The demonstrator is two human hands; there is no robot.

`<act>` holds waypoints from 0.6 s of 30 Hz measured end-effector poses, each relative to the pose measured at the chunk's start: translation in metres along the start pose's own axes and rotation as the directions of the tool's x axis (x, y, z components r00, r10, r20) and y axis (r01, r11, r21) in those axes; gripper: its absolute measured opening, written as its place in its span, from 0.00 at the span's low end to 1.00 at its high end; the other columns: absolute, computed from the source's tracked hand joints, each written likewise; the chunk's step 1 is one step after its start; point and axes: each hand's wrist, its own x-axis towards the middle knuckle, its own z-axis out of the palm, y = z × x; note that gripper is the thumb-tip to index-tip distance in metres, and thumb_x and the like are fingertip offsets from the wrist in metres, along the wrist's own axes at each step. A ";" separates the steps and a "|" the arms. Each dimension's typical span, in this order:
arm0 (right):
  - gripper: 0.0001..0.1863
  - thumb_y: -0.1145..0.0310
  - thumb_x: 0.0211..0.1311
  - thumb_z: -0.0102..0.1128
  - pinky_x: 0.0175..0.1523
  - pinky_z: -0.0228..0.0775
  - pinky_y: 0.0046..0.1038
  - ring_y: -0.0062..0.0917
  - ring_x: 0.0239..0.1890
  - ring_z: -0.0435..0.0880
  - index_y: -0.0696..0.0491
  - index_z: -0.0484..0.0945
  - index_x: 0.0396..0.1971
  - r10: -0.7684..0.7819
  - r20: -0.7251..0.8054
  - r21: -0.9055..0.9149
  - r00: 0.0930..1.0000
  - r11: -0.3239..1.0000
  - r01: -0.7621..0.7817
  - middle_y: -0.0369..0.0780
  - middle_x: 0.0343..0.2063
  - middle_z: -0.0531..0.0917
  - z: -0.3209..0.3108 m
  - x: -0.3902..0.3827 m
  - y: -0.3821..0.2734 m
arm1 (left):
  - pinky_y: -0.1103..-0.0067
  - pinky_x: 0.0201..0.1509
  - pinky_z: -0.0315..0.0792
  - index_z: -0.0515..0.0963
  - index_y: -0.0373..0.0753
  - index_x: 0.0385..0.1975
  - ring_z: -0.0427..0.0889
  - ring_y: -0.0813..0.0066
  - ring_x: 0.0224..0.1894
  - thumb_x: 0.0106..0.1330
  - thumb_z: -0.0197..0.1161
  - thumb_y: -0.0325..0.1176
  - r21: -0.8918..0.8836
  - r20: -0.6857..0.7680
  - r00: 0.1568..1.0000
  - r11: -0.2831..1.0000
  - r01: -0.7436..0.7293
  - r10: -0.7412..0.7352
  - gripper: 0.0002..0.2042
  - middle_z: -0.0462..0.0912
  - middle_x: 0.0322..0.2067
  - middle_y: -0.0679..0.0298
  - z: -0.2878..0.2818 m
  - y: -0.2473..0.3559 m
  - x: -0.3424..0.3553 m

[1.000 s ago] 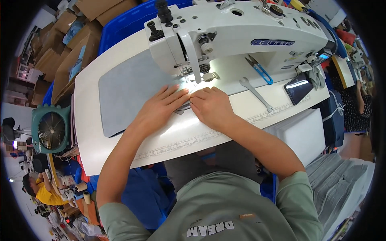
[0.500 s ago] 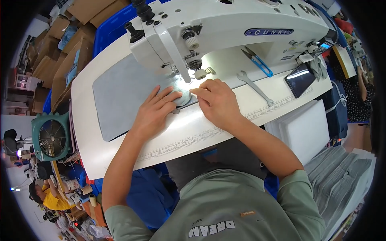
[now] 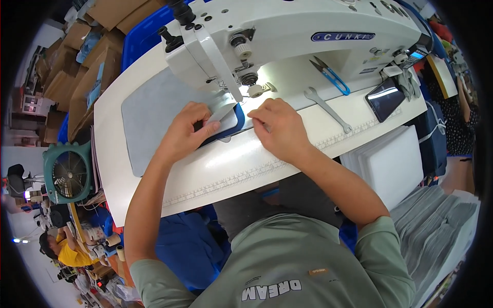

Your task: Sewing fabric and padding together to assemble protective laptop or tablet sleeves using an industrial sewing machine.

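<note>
The left hand (image 3: 179,134), earlier flat on the grey fabric (image 3: 156,110) left of centre, now pinches up a flap, baring a blue layer (image 3: 240,118). The right hand (image 3: 281,131) has fingers bunched, any hold unclear. The sewing machine (image 3: 287,38) overhangs the fabric.

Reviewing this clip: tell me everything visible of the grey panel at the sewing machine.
The grey panel looks like smooth, matte fabric, broad, with rounded left corners. It lies mostly flat on the white table, its right part beside and beneath the sewing machine. There, the left hand pinches a raised grey flap, exposing a pale surface and dark blue edging; whether the flap belongs to the panel is unclear. The right hand is close by.
</note>
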 end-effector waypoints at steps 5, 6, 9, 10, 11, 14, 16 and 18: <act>0.03 0.69 0.60 0.67 0.45 0.69 0.37 0.32 0.37 0.79 0.52 0.83 0.31 -0.209 0.163 -0.196 0.964 0.951 0.239 0.37 0.32 0.78 0.000 -0.003 -0.006 | 0.63 0.60 0.73 0.83 0.40 0.47 0.78 0.57 0.52 0.55 0.76 0.29 0.334 -0.147 0.940 0.910 -0.245 0.307 0.18 0.83 0.43 0.60 0.028 0.020 -0.004; 0.04 0.67 0.60 0.67 0.45 0.67 0.36 0.31 0.36 0.78 0.51 0.82 0.29 -0.232 0.179 -0.247 0.956 0.930 0.271 0.37 0.31 0.77 0.002 -0.003 -0.006 | 0.61 0.64 0.74 0.85 0.42 0.52 0.80 0.57 0.56 0.55 0.75 0.27 0.470 -0.184 0.884 0.828 -0.305 0.430 0.21 0.85 0.48 0.61 0.032 0.021 -0.004; 0.05 0.68 0.60 0.67 0.45 0.67 0.36 0.31 0.36 0.78 0.50 0.81 0.27 -0.215 0.199 -0.290 0.956 0.919 0.267 0.38 0.32 0.77 0.000 -0.003 -0.008 | 0.61 0.72 0.70 0.84 0.46 0.57 0.78 0.58 0.63 0.56 0.75 0.30 0.609 -0.065 0.828 0.679 -0.410 0.558 0.25 0.84 0.58 0.64 0.040 0.005 -0.004; 0.05 0.68 0.60 0.67 0.45 0.67 0.36 0.31 0.36 0.78 0.50 0.81 0.27 -0.216 0.202 -0.290 0.955 0.918 0.269 0.38 0.32 0.77 0.000 -0.003 -0.009 | 0.61 0.72 0.70 0.84 0.46 0.57 0.78 0.58 0.63 0.56 0.75 0.30 0.608 -0.068 0.828 0.681 -0.408 0.557 0.25 0.84 0.58 0.64 0.043 0.001 -0.007; 0.05 0.68 0.59 0.67 0.44 0.67 0.36 0.31 0.36 0.78 0.50 0.81 0.27 -0.213 0.198 -0.288 0.957 0.920 0.264 0.37 0.31 0.78 0.000 -0.002 -0.010 | 0.60 0.71 0.71 0.85 0.47 0.56 0.79 0.57 0.63 0.56 0.74 0.28 0.571 -0.087 0.834 0.713 -0.406 0.544 0.24 0.84 0.60 0.65 0.045 0.000 -0.011; 0.04 0.68 0.59 0.68 0.43 0.68 0.35 0.31 0.34 0.78 0.51 0.82 0.29 -0.215 0.160 -0.275 0.964 0.928 0.252 0.36 0.30 0.78 0.001 -0.003 -0.007 | 0.59 0.70 0.73 0.87 0.48 0.54 0.79 0.55 0.63 0.54 0.74 0.27 0.504 -0.152 0.848 0.778 -0.376 0.508 0.24 0.83 0.60 0.65 0.048 0.001 -0.014; 0.04 0.68 0.59 0.68 0.42 0.68 0.34 0.30 0.33 0.78 0.51 0.83 0.30 -0.220 0.126 -0.262 0.967 0.933 0.246 0.36 0.29 0.78 0.001 -0.004 -0.006 | 0.59 0.69 0.73 0.87 0.49 0.53 0.79 0.54 0.62 0.53 0.74 0.27 0.473 -0.200 0.854 0.811 -0.346 0.481 0.24 0.83 0.60 0.65 0.050 0.004 -0.013; 0.07 0.69 0.57 0.68 0.39 0.69 0.33 0.29 0.33 0.78 0.53 0.85 0.36 -0.191 0.037 -0.252 0.981 0.948 0.194 0.35 0.29 0.78 -0.001 -0.005 -0.011 | 0.60 0.69 0.73 0.88 0.49 0.51 0.77 0.55 0.63 0.51 0.75 0.27 0.488 -0.237 0.846 0.812 -0.321 0.477 0.23 0.82 0.61 0.65 0.053 0.005 -0.012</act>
